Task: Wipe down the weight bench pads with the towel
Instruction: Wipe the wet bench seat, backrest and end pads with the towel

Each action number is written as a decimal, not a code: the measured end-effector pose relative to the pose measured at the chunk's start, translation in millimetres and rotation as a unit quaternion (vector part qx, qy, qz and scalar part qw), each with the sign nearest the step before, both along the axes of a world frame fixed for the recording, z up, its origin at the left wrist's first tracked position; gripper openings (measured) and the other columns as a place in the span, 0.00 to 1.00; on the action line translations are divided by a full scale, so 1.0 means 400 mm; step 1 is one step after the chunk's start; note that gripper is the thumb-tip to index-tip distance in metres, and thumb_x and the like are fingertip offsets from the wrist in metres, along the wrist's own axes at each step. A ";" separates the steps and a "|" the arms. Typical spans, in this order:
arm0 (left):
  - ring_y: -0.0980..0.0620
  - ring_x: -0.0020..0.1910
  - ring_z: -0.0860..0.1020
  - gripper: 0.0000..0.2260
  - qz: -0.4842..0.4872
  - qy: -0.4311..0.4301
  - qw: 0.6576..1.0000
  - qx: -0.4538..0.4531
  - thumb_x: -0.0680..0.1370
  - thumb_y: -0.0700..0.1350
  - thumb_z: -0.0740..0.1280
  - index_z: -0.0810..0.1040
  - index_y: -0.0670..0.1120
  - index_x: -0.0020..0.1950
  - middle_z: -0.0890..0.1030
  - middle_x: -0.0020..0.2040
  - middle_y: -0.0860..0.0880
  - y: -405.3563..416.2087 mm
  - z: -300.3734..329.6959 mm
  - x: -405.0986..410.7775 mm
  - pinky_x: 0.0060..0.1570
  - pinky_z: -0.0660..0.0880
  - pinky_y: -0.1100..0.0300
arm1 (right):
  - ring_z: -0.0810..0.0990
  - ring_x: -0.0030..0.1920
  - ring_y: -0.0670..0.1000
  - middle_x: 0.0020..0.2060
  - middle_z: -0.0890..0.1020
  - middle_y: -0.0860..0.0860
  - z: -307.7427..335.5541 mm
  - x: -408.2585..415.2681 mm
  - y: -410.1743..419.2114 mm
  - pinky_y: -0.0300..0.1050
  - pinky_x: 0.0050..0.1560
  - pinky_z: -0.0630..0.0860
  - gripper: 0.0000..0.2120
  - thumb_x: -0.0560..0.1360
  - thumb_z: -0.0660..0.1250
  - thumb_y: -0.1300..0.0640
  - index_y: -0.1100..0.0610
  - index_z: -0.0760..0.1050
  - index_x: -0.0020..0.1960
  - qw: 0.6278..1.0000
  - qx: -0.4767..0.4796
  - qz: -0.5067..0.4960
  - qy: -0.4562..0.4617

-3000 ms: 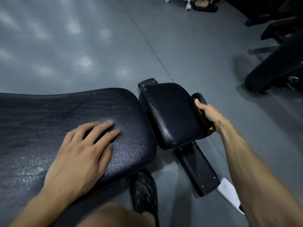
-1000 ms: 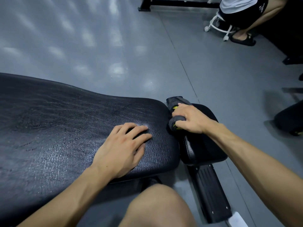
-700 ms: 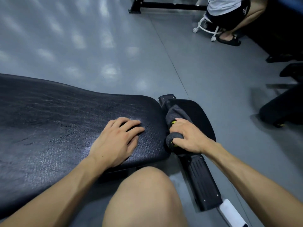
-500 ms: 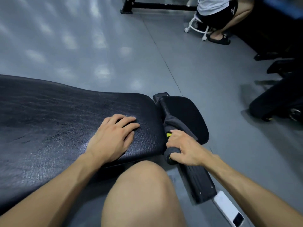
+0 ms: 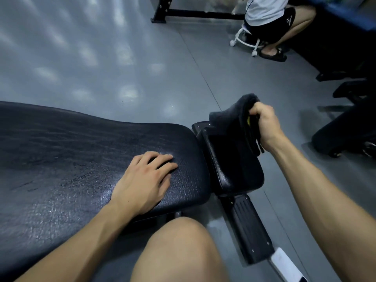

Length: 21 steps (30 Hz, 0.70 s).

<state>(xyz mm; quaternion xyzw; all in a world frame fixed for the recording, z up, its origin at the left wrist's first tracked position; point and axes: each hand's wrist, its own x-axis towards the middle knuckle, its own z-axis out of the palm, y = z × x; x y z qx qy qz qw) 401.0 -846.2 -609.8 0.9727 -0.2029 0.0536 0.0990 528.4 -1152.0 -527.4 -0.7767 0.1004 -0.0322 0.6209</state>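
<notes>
2 pads wait: right hand (image 5: 264,125) fingers pinch the towel (image 5: 232,119), bunched above the small pad (image 5: 234,159) lying below them. Left hand (image 5: 144,180) rests spread-flat on the long pad (image 5: 81,159), stretching leftward.

Glossy grey floor (image 5: 122,58), white stool (image 5: 244,40) behind.

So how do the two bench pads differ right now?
The long pad is wide, and the left hand rests flat on it. The small pad is narrower, with the towel draped over its far end, gripped by the right hand. Both are black and padded.
</notes>
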 end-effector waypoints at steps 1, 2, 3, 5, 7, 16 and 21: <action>0.49 0.65 0.73 0.16 0.000 0.000 1.000 -0.001 0.81 0.53 0.59 0.78 0.57 0.67 0.77 0.68 0.58 0.000 0.000 0.000 0.64 0.70 0.51 | 0.70 0.31 0.48 0.28 0.72 0.50 -0.018 0.016 0.019 0.46 0.33 0.65 0.05 0.62 0.62 0.53 0.54 0.70 0.32 0.997 -0.074 0.032 -0.020; 0.49 0.65 0.73 0.16 0.000 0.000 1.000 -0.003 0.81 0.53 0.60 0.78 0.56 0.67 0.77 0.68 0.58 0.001 0.000 0.000 0.63 0.70 0.51 | 0.72 0.33 0.47 0.30 0.75 0.50 -0.049 0.020 0.044 0.46 0.36 0.68 0.07 0.63 0.62 0.52 0.56 0.73 0.34 0.984 -0.153 0.086 -0.027; 0.49 0.65 0.73 0.16 0.001 0.001 1.000 -0.005 0.81 0.53 0.60 0.78 0.56 0.66 0.77 0.68 0.58 0.002 0.000 -0.001 0.63 0.70 0.51 | 0.76 0.37 0.47 0.34 0.79 0.50 -0.088 0.017 0.071 0.46 0.42 0.72 0.10 0.64 0.61 0.51 0.57 0.77 0.38 0.961 -0.226 0.155 -0.025; 0.48 0.65 0.73 0.16 0.001 -0.002 1.000 -0.007 0.81 0.53 0.60 0.78 0.57 0.66 0.77 0.68 0.58 0.002 0.000 -0.001 0.63 0.70 0.50 | 0.79 0.52 0.51 0.46 0.83 0.48 -0.163 -0.002 0.107 0.51 0.61 0.74 0.16 0.67 0.60 0.52 0.55 0.81 0.48 0.913 -0.311 0.262 -0.035; 0.48 0.65 0.73 0.15 -0.001 -0.005 1.000 -0.004 0.81 0.53 0.60 0.78 0.57 0.66 0.76 0.69 0.58 0.000 -0.002 -0.001 0.64 0.70 0.51 | 0.77 0.61 0.53 0.54 0.81 0.46 -0.212 0.012 0.108 0.56 0.71 0.67 0.15 0.71 0.60 0.54 0.51 0.80 0.54 0.917 -0.295 0.266 -0.038; 0.48 0.66 0.73 0.15 -0.003 -0.002 1.000 -0.001 0.81 0.53 0.60 0.78 0.57 0.66 0.76 0.69 0.57 -0.003 0.007 0.002 0.64 0.70 0.50 | 0.77 0.50 0.59 0.46 0.82 0.53 -0.218 0.168 0.212 0.51 0.46 0.67 0.09 0.76 0.61 0.48 0.51 0.73 0.43 0.907 -0.376 0.183 0.054; 0.48 0.65 0.74 0.15 -0.004 -0.003 1.000 -0.001 0.80 0.53 0.61 0.78 0.57 0.66 0.77 0.68 0.57 -0.002 0.013 0.003 0.63 0.71 0.50 | 0.74 0.37 0.49 0.33 0.77 0.48 -0.191 0.146 0.307 0.49 0.43 0.69 0.11 0.74 0.62 0.46 0.50 0.71 0.38 0.964 -0.141 0.214 0.065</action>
